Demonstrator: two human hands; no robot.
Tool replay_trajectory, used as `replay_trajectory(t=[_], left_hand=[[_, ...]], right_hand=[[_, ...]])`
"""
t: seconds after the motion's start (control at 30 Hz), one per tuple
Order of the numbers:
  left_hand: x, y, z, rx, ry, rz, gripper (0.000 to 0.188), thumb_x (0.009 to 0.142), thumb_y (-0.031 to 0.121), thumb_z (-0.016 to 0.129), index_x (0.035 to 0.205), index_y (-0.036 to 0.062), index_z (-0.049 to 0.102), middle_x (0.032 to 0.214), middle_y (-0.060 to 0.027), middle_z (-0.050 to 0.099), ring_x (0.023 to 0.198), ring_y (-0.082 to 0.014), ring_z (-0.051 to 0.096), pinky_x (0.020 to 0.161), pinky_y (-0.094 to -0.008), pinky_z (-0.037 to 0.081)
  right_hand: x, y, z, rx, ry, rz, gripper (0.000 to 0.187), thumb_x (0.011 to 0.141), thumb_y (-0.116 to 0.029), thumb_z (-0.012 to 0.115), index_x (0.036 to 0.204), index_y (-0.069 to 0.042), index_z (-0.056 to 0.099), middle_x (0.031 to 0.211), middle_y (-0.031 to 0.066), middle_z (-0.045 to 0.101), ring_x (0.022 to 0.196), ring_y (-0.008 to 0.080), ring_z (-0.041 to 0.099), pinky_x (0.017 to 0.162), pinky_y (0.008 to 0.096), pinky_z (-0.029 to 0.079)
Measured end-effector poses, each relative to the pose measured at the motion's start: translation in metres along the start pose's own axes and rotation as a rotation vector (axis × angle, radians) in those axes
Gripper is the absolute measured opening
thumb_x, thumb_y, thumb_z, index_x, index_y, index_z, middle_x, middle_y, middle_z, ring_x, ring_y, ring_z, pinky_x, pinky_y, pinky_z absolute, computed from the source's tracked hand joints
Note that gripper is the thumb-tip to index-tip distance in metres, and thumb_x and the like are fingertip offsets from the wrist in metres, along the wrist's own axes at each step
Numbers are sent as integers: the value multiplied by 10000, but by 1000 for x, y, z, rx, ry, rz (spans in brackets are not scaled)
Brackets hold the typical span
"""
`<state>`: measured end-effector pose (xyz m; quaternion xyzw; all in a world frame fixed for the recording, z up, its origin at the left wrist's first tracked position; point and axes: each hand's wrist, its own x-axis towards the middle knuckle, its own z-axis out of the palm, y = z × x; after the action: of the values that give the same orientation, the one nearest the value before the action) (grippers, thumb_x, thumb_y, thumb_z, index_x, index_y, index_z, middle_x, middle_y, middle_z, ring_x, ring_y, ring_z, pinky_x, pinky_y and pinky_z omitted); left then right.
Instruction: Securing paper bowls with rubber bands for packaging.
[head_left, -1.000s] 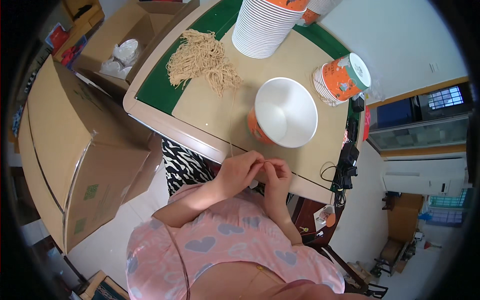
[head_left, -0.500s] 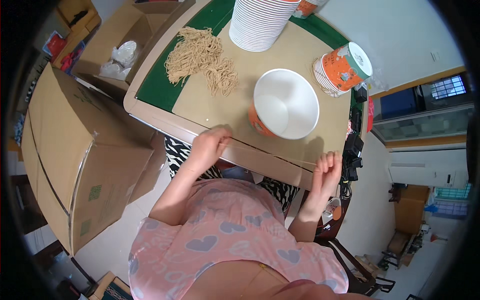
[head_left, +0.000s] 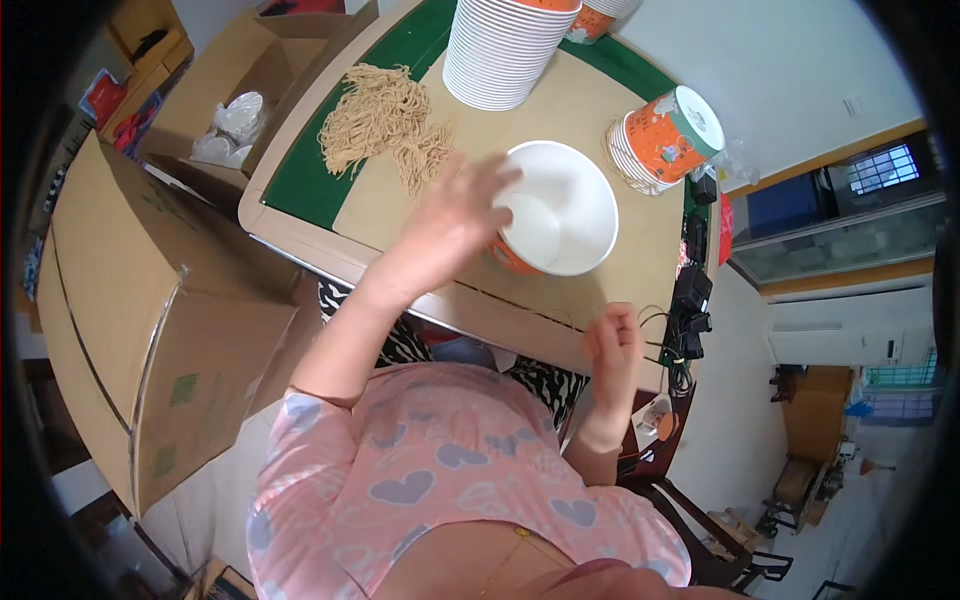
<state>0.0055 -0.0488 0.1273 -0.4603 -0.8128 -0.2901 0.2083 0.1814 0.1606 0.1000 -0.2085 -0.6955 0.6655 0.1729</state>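
Note:
A large white paper bucket (head_left: 570, 225) with an orange outside stands near the table's front edge, its open mouth tilted toward me. My left hand (head_left: 455, 222), smeared by motion, reaches over the edge with its fingers spread beside the bucket's left rim. Nothing shows in it. My right hand (head_left: 614, 345) is at the edge, lower right of the bucket, its fingers curled together. A faint thin string (head_left: 562, 318) trails from near those fingers; its end in the hand is hidden. Beyond my left hand lies a heap of tan strings (head_left: 375, 120).
A tall stack of white buckets (head_left: 505, 55) stands at the back. An upturned stack of orange buckets (head_left: 665, 140) is at the right. Black adapters and cables (head_left: 690, 300) line the right edge. Large cardboard boxes (head_left: 210, 340) stand at the left of the table (head_left: 330, 275).
My left hand has let go of the string stretched between both hands and moved up beside the bucket, fingers spreading. My right hand has shifted slightly left and down. The whole view has shifted a little.

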Motion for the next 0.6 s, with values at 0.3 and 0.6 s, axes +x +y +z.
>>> replay_trajectory(t=[0.3, 0.6], left_hand=[[19, 52, 37, -201, -112, 68, 161, 754, 102, 660, 901, 68, 603, 778, -62, 604, 789, -223, 603, 892, -412, 417], [-29, 68, 41, -1085, -245, -707, 466, 966, 344, 455, 661, -2, 522, 554, -87, 490, 523, -165, 440, 520, -303, 363]], right_hand=[[2, 9, 40, 287, -102, 121, 31, 918, -62, 538, 904, -62, 510, 639, -49, 437, 519, 22, 349, 480, 174, 279], [-11, 21, 45, 41, 21, -130, 58, 909, -28, 550, 954, -45, 518, 768, -22, 525, 653, 26, 465, 571, 162, 364]])
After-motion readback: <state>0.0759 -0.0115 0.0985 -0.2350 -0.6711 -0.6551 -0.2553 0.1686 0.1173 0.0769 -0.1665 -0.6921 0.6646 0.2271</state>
